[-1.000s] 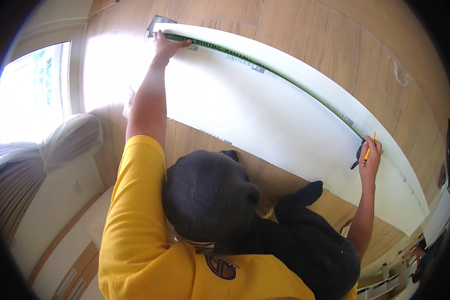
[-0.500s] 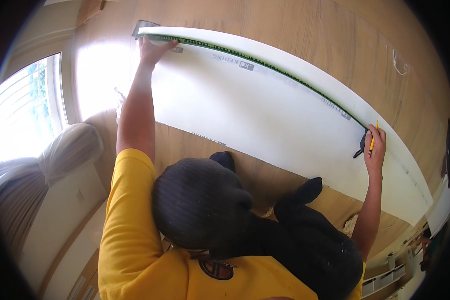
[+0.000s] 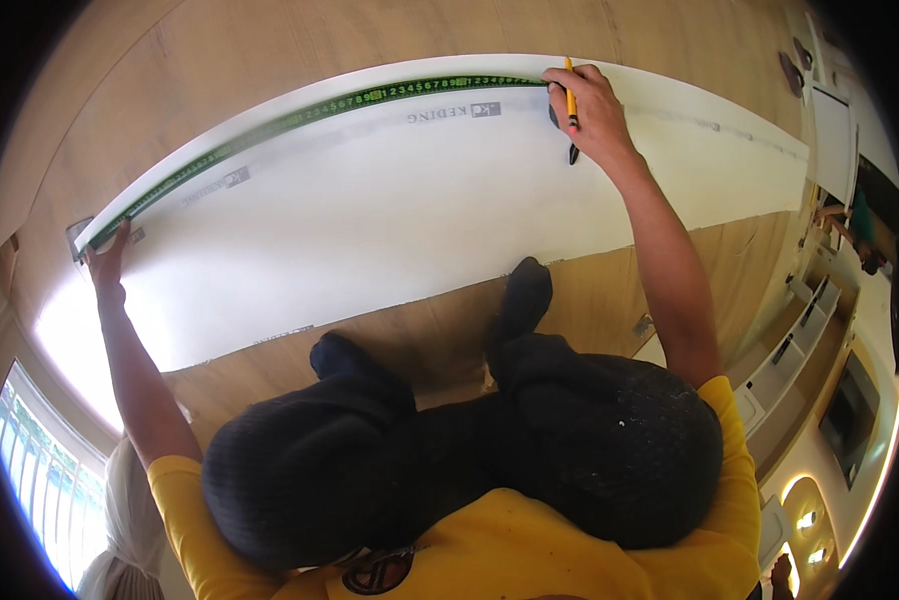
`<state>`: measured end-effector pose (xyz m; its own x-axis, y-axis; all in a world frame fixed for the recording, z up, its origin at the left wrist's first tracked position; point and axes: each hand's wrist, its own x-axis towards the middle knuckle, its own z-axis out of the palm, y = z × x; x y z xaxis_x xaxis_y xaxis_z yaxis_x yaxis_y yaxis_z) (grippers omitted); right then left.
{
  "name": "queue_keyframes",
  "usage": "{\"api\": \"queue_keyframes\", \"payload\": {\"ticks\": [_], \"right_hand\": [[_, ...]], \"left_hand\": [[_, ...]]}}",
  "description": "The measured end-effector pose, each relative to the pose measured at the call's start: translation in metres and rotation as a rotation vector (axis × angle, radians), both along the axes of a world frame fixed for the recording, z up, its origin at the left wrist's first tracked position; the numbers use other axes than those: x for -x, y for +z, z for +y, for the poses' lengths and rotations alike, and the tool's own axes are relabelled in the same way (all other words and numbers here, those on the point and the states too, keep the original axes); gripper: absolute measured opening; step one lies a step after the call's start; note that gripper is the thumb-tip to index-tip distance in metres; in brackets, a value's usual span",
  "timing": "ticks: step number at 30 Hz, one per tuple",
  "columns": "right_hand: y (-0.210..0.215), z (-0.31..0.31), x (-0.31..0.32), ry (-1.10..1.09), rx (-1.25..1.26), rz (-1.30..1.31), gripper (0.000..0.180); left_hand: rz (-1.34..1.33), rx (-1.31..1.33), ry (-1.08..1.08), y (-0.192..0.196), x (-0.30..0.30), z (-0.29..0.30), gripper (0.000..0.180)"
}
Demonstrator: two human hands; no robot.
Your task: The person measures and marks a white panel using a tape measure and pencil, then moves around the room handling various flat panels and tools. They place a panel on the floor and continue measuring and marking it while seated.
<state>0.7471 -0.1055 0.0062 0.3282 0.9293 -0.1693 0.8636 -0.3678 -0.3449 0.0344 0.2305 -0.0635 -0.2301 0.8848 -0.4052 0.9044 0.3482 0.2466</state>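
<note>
A long white sheet (image 3: pixel 390 200) with grey printed marks lies on the wood-look floor, and my knees are beside its near edge. Along its far edge stretches the green blade of a tape measure (image 3: pixel 400 93), with light graduations. My left hand (image 3: pixel 112 262) holds the blade's end at the sheet's far left corner, thumb and fingers apart over it. Its fingertips are small and partly hidden. The right hand (image 3: pixel 592 108) is closed round the tape's dark case, mostly hidden under the fingers, and also holds a yellow pencil (image 3: pixel 571 95) tilted upright.
A dark grey flat piece (image 3: pixel 78 236) sits at the sheet's left corner. The wood-look floor (image 3: pixel 390 350) shows on both sides. A barred window (image 3: pixel 45 480) and a gathered curtain (image 3: pixel 130 510) are at lower left; white shelving (image 3: pixel 795 340) stands at right. Another person is partly visible at far right.
The view has turned, so the sheet and both hands appear further left, with the right hand higher. Both hands remain on the tape measure, and the pencil is still in my right hand.
</note>
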Motion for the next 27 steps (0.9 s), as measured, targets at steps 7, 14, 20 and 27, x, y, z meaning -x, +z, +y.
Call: {"api": "queue_keyframes", "payload": {"ticks": [7,14,20,27], "right_hand": [[-0.018,0.000,0.013,-0.140,-0.081,-0.126,0.033],[-0.024,0.002,0.021,-0.156,-0.144,-0.237,0.015],[-0.023,0.003,0.023,-0.158,-0.160,-0.232,0.013],[-0.027,-0.008,0.013,-0.064,-0.200,-0.206,0.015]], "left_hand": [[-0.074,-0.048,-0.089,0.003,-0.005,-0.005,0.131],[-0.013,-0.070,-0.057,0.007,-0.008,-0.004,0.129],[-0.042,-0.069,-0.011,-0.005,0.009,0.004,0.139],[0.057,-0.077,-0.078,-0.012,0.014,0.004,0.132]]}}
